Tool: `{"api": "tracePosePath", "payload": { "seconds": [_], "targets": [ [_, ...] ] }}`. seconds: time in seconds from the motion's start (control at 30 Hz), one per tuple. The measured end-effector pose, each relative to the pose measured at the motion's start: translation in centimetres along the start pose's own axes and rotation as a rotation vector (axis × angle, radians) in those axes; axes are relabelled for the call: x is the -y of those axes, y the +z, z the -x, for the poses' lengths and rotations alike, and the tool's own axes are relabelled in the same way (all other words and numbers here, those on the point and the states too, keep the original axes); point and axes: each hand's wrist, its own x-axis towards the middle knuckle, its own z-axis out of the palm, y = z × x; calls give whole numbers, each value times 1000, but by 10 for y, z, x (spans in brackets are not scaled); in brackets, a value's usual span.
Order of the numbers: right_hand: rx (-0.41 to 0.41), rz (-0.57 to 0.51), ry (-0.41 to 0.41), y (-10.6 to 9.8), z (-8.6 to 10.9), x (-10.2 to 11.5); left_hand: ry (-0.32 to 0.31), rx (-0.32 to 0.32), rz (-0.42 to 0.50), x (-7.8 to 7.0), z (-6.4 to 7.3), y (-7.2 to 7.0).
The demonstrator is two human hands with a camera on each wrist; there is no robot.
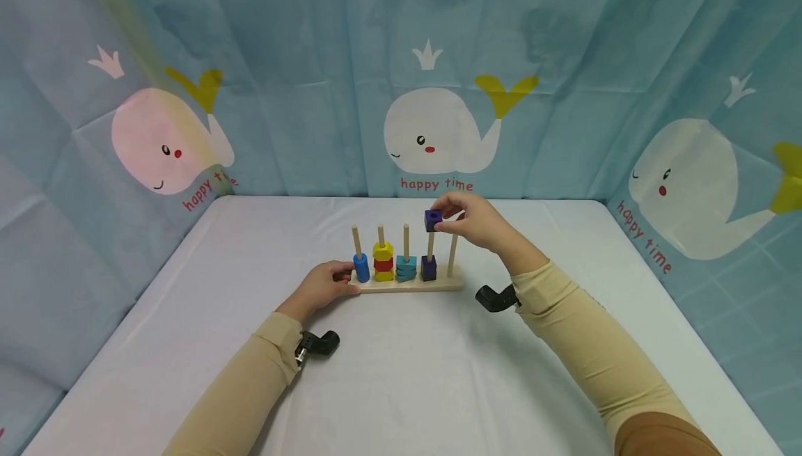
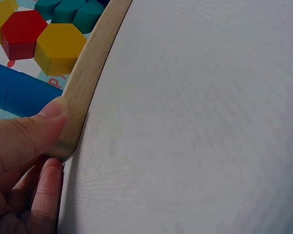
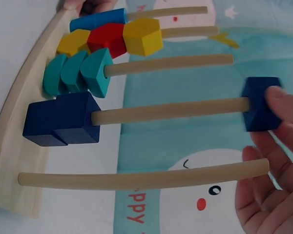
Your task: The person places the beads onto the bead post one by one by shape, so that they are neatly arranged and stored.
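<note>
My right hand (image 1: pixel 474 222) pinches a dark blue square block (image 1: pixel 432 220) between thumb and fingers at the top of the fourth peg. In the right wrist view that peg (image 3: pixel 171 111) meets the held block (image 3: pixel 260 113); how far it goes into the hole is hidden. Two matching dark blue blocks (image 3: pixel 63 119) sit at the foot of this peg. Down at the left end, my left hand (image 1: pixel 322 285) grips the wooden base (image 1: pixel 407 287) of the peg stacker. Its thumb (image 2: pixel 53 109) lies on the base edge, beside the blue cylinders (image 2: pixel 19 90).
Yellow and red hexagonal blocks (image 1: pixel 383 262) fill the second peg's lower part. Teal blocks (image 1: pixel 406 268) are stacked on the third. The fifth peg (image 1: pixel 452 255) is bare. A white-covered table (image 1: pixel 401 372) lies below, with a whale-print curtain (image 1: pixel 301 143) around it.
</note>
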Motion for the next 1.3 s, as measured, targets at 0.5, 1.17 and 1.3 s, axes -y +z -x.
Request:
{"api": "tracePosePath", "payload": {
  "seconds": [0.5, 1.17, 1.3],
  "targets": [
    [5, -185, 163, 30, 2, -28, -14, -5, 15, -1, 5, -2],
    [31, -201, 248, 55, 7, -54, -12, -7, -1, -3, 4, -2],
    [46, -179, 232, 47, 8, -53, -7, 26, 3, -5, 1, -4]
  ]
}}
